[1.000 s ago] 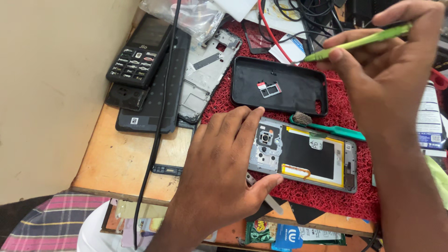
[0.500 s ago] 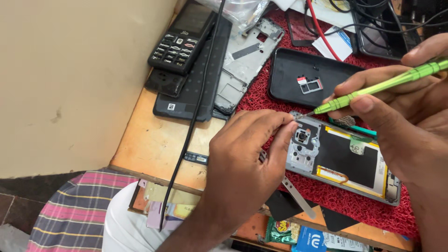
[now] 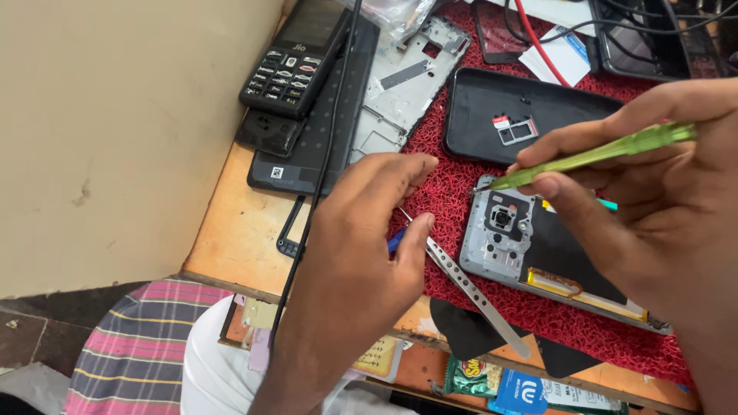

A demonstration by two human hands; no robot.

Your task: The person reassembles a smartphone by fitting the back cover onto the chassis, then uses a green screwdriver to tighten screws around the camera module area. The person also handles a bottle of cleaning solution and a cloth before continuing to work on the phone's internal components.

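Note:
An opened smartphone (image 3: 513, 244) lies back-up on a red mat (image 3: 446, 184), its camera module and black battery exposed. My right hand (image 3: 653, 207) holds a green screwdriver (image 3: 592, 157) like a pen, with the tip at the phone's top left corner. My left hand (image 3: 361, 230) sits just left of the phone. Its thumb and fingers pinch the upper end of a flat metal tool (image 3: 469, 288) with holes along it, which slants down to the right across the mat. A bit of blue shows under the thumb.
Behind the phone lies a black back cover (image 3: 469, 107) with a small card tray (image 3: 513, 129) on it. A metal mid-frame (image 3: 403, 69), a keypad phone (image 3: 296, 58) on a black panel (image 3: 296, 165), and a black cable (image 3: 323, 154) lie to the left. Packets (image 3: 530, 384) sit at the wooden front edge; a wall is at left.
My left hand slid off the phone's camera end and closed on the flat metal tool. My right hand brought the green screwdriver down to the phone's corner. The view shifted left.

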